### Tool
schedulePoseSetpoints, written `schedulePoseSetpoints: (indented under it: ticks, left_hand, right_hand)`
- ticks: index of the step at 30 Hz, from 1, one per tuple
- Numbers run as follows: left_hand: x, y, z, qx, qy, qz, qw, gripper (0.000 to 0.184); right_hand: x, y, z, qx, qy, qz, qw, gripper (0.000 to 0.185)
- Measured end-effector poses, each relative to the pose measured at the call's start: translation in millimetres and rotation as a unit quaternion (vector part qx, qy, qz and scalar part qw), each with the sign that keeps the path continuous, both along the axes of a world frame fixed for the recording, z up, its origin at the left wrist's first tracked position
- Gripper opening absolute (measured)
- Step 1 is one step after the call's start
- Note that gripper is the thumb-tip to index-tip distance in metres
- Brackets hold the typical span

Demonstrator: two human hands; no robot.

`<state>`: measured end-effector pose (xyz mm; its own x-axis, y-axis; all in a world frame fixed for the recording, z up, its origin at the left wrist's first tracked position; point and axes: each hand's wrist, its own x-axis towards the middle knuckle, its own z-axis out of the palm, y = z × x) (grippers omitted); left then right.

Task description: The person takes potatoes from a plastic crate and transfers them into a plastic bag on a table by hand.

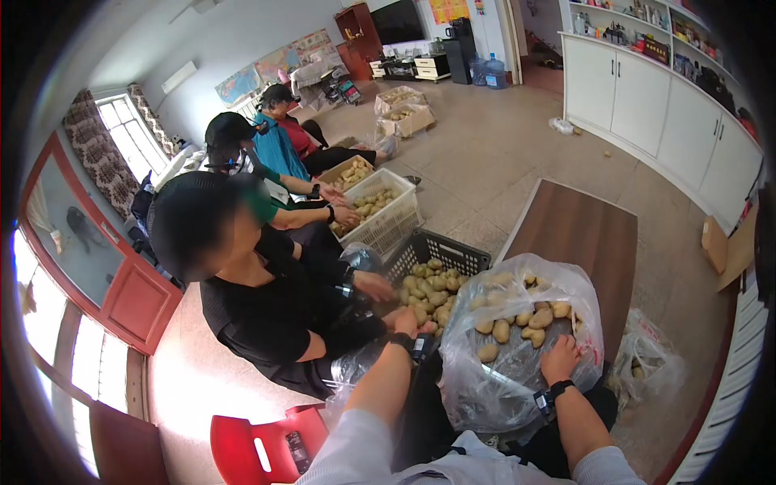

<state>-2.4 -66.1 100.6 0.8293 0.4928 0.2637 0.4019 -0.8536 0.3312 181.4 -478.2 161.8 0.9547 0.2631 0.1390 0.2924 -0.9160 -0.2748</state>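
My left hand (406, 322) reaches to the near edge of a black crate (459, 249) of potatoes (432, 287); its fingers are partly hidden, and whether it holds anything is unclear. My right hand (559, 360) rests inside a clear plastic bag (477, 380), its fingers bent and slightly apart on the plastic, with no potato visible in it. Several potatoes (540, 320) lie in the bag just above that hand. The bag's far side reaches onto a brown wooden table (574, 234).
A co-worker in black (267, 315) sits at my left, hands by the black crate. Farther on, other people sit by a white crate (388, 222) and a carton (356, 166). A red chair (263, 444) stands lower left; another plastic bag (647, 364) lies on the floor at right.
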Motion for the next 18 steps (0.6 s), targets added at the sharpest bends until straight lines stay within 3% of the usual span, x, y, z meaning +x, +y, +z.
schedulePoseSetpoints:
  ticks: [1, 2, 4, 5, 8, 11, 13, 14, 18]
  left_hand:
    - [-1.8, 8.0, -14.5, 0.002, 0.000, 0.000, 1.000, 0.032]
    - [2.5, 23.9, -39.4, -0.113, -0.044, 0.071, 0.990, 0.037]
    - [5.3, 33.7, -73.9, -0.228, -0.084, 0.134, 0.961, 0.042]
    - [3.6, 35.3, -85.9, -0.128, -0.061, 0.084, 0.986, 0.045]
    - [3.8, 3.1, -3.4, -0.249, -0.029, 0.073, 0.965, 0.046]
    - [-4.0, 2.6, 3.4, 0.052, 0.167, 0.110, 0.978, 0.061]
    - [-5.1, -13.6, 34.8, -0.023, 0.130, 0.086, 0.988, 0.051]
    - [-2.5, -25.3, 67.7, 0.000, 0.197, 0.055, 0.979, 0.044]
    - [-11.1, 0.4, 8.9, 0.033, 0.102, 0.055, 0.993, 0.041]
  right_hand:
    - [0.0, -0.8, -1.2, 0.011, 0.009, -0.002, 1.000, 0.049]
    - [-0.8, 0.0, -0.4, 0.011, 0.009, -0.003, 1.000, 0.049]
    - [-3.0, -3.5, 1.5, 0.015, 0.070, -0.003, 0.997, 0.043]
    - [-3.1, -5.9, -4.3, 0.013, 0.070, -0.011, 0.997, 0.043]
    - [8.9, -12.9, -49.5, -0.041, -0.005, 0.051, 0.998, 0.047]
    - [1.6, -10.6, -37.3, 0.067, 0.041, 0.073, 0.994, 0.047]
    - [3.5, -20.8, -34.2, -0.007, 0.048, 0.083, 0.995, 0.050]
    - [2.5, -16.9, -29.5, 0.033, 0.051, 0.073, 0.995, 0.050]
    - [10.1, -6.2, -46.0, 0.149, 0.065, 0.062, 0.985, 0.045]
